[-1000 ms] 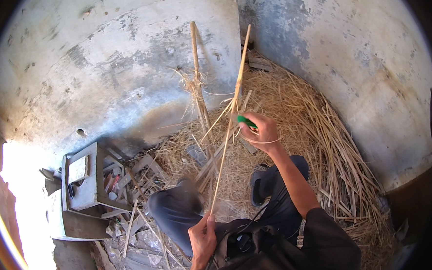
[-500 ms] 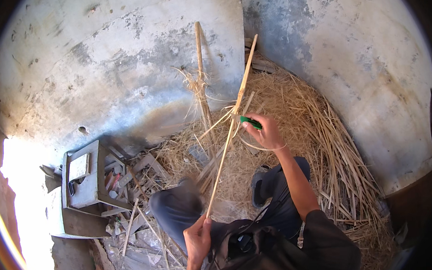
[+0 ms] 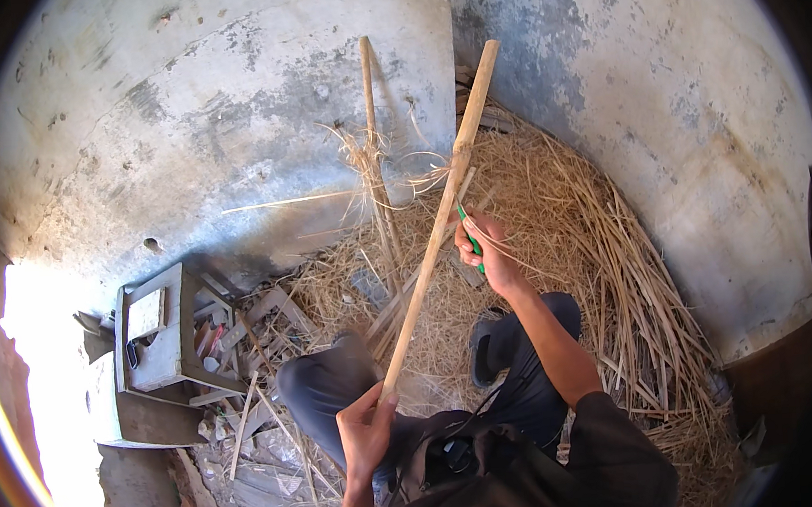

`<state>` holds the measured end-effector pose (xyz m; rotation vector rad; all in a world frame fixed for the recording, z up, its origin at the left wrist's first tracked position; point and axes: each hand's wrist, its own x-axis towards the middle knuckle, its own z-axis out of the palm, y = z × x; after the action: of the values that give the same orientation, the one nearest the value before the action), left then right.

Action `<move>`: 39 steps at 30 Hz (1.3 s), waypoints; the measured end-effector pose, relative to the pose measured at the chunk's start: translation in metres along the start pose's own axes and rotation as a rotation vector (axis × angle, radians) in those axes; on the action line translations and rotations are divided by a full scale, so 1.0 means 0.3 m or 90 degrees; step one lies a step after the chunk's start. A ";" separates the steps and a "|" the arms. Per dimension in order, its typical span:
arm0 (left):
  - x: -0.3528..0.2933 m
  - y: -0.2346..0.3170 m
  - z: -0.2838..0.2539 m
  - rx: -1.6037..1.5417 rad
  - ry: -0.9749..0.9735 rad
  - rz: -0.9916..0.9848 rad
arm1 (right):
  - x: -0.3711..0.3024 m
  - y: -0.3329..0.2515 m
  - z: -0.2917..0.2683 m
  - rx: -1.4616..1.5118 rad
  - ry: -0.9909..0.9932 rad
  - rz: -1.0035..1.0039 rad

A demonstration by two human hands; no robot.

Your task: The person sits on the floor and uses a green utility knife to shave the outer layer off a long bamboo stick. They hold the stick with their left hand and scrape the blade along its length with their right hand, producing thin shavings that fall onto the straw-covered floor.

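My left hand is closed around the lower end of a long pale bamboo strip. The strip slants up and away to the right, its broad face showing. Thin curled shavings hang from its left side, partway up. In my right hand is a green-handled knife, its tip beside the strip just below the shavings. A thin, pale loose sliver trails by that hand. Whether the blade touches the strip I cannot tell.
An upright stick with fibres bunched on it leans at the wall ahead. Straw-like shavings cover the floor, with long strips heaped at right. A worn wooden stool lies among rubble at left.
The bamboo strip has turned and now shows its broad face. My right hand has shifted slightly down with the knife tilted more upright. A thin sliver now shows at left against the wall.
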<state>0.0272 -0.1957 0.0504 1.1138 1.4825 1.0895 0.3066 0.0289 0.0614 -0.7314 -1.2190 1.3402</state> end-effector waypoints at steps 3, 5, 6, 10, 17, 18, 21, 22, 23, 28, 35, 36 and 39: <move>0.023 0.009 0.036 0.012 0.027 0.043 | -0.021 0.043 0.044 0.058 0.062 -0.008; 0.043 0.027 0.057 0.015 0.046 0.065 | -0.039 0.051 0.076 0.010 0.011 -0.040; 0.056 0.028 0.066 0.019 0.060 0.081 | -0.048 0.054 0.084 -0.013 -0.014 -0.056; 0.100 0.064 0.096 0.029 0.105 0.120 | -0.077 0.076 0.132 -0.307 -0.016 -0.303; 0.126 0.072 0.129 0.009 0.116 0.152 | -0.106 0.059 0.162 -0.492 -0.109 -0.447; 0.124 0.079 0.134 0.004 0.115 0.153 | -0.106 0.055 0.164 -0.504 -0.109 -0.473; 0.123 0.091 0.140 -0.012 0.114 0.153 | -0.109 0.047 0.163 -0.523 -0.100 -0.505; 0.123 0.094 0.142 -0.017 0.114 0.153 | -0.111 0.045 0.162 -0.528 -0.104 -0.508; 0.124 0.100 0.144 -0.021 0.111 0.149 | -0.114 0.042 0.160 -0.533 -0.107 -0.512; 0.125 0.130 0.152 -0.009 0.113 0.149 | -0.113 0.042 0.166 -0.536 -0.094 -0.524; 0.113 0.168 0.150 0.008 0.073 0.120 | -0.100 0.016 0.167 -0.536 -0.094 -0.534; 0.111 0.173 0.151 -0.005 0.068 0.118 | -0.100 0.013 0.167 -0.536 -0.095 -0.534; 0.108 0.177 0.145 -0.032 0.050 0.095 | -0.100 0.012 0.161 -0.557 -0.093 -0.527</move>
<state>0.0724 -0.1493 0.0900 1.1737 1.4428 1.2799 0.2659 -0.0108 0.0644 -0.5871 -1.9621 0.1400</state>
